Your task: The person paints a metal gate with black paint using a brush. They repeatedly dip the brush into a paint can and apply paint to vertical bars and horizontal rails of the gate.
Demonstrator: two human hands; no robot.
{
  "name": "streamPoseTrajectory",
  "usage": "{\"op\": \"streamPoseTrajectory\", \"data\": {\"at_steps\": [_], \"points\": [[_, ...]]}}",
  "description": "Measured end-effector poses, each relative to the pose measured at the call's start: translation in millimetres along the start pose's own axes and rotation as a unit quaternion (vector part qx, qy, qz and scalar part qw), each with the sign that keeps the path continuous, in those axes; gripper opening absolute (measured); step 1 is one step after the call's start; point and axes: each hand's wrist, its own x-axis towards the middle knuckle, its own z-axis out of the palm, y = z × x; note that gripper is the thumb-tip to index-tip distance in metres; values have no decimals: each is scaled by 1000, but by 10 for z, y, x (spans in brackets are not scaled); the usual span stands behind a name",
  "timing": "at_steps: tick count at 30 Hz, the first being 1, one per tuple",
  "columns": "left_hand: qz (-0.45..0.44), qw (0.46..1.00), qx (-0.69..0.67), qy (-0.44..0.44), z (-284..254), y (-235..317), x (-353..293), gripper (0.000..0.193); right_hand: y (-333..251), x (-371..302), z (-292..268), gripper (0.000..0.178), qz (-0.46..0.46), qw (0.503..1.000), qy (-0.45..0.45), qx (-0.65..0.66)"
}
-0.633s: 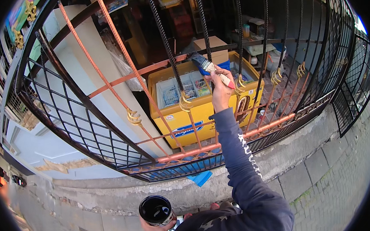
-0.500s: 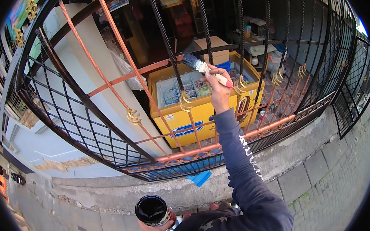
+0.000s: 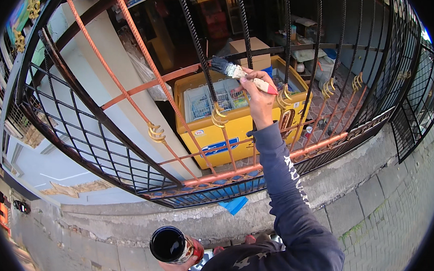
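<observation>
My right hand [image 3: 259, 97] is closed around the handle of a paintbrush [image 3: 235, 72], its arm stretched up to the metal grille. Dark paint coats the bristles, which are at the horizontal crossbar [image 3: 266, 51] beside a black twisted bar [image 3: 200, 42]. Left of the brush, the crossbar is copper-coloured; to its right it is black. Low at the front, my left hand [image 3: 178, 267] grips an open can [image 3: 190, 250] of black paint. Two twisted bars on the left [image 3: 139, 35] are copper-coloured, and gold ornaments [image 3: 219, 116] sit on several bars.
Behind the grille stands a yellow chest freezer [image 3: 218, 158] with baskets inside and a cardboard box [image 3: 249, 51] behind it. Copper-coloured rail [image 3: 219, 176] runs along the grille's lower part. A blue sheet [image 3: 233, 205] pokes out beneath, above the concrete ledge [image 3: 133, 225].
The brush has shifted slightly left along the crossbar, closer to the black twisted bar. My left hand has moved a little left with the can, and the view has shifted slightly.
</observation>
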Motion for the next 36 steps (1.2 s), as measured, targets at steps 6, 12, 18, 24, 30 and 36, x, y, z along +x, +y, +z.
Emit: {"op": "streamPoseTrajectory", "data": {"at_steps": [6,12,18,24,30,36], "points": [[4,1000,25,-10,-21,-33,16,108,-41,0,105,14,-16,999,37,-6],[-10,1000,25,-9,15,-8,45,108,-16,13,154,13,-11,999,46,-12],[-57,998,18,-7,46,17,65,111,75,-79,154,13,-7,999,10,-31],[-93,995,4,-26,68,66,88,112,165,-119,125,12,-30,999,0,-17],[-85,995,-32,-32,139,137,102,101,150,-135,90,9,-36,999,17,26],[-12,999,-16,-37,107,82,91,95,72,-45,72,9,8,1000,-6,-7]]}}
